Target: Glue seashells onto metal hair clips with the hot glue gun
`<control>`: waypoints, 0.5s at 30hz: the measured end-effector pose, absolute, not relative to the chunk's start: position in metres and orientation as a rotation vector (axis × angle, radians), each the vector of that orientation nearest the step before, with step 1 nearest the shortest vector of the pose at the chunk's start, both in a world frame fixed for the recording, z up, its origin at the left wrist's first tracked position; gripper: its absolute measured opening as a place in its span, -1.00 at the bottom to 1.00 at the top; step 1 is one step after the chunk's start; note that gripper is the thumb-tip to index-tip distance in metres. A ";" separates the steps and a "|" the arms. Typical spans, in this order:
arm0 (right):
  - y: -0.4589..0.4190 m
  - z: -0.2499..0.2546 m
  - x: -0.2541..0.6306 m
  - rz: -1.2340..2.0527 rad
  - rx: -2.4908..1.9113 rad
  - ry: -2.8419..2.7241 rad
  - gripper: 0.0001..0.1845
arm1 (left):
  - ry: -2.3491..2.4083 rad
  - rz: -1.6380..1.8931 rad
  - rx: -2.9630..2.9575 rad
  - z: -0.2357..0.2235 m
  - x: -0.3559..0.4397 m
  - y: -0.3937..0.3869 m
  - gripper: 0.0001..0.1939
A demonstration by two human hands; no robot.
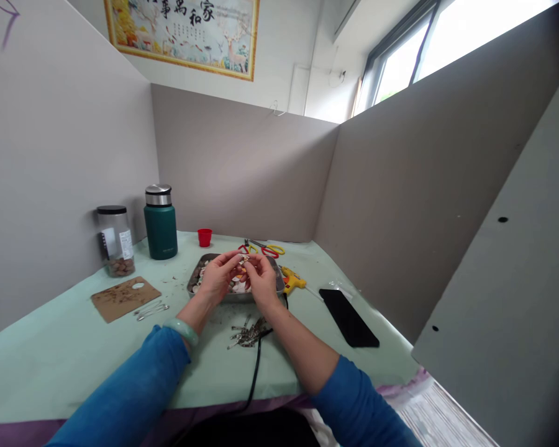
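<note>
Over a metal tray (242, 298) of small light pieces, my left hand (220, 273) and my right hand (261, 276) meet fingertip to fingertip. Both are closed in a pinch around something small and pale, too small to name. Just right of the tray lies a yellow glue gun (292, 279), its black cord (257, 366) running toward the front edge. A heap of small metal pins (248, 334) rests on the table below my hands. Scissors with red and yellow handles (272, 250) lie behind the tray.
Toward the left stand a green flask (161, 230) and a clear jar (117, 242), with a brown card (125, 298) and several safety pins (151, 310) nearer. A red cup (204, 238) is at the back. A black phone (349, 316) lies right. Grey partitions (242, 167) enclose the table.
</note>
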State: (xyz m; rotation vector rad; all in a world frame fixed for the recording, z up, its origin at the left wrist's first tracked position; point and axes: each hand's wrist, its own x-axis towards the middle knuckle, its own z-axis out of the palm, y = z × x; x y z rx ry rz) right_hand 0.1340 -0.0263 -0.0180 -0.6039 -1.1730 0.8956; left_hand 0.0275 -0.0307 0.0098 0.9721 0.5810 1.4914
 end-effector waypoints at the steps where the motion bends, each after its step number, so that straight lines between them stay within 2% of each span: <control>1: -0.026 -0.018 0.134 0.890 -0.607 -1.174 -0.75 | 0.581 1.495 0.968 0.010 0.028 -0.031 -0.60; 15: -0.025 -0.020 0.138 0.825 -0.643 -1.233 -0.71 | 0.569 1.504 0.957 0.013 0.028 -0.032 -0.64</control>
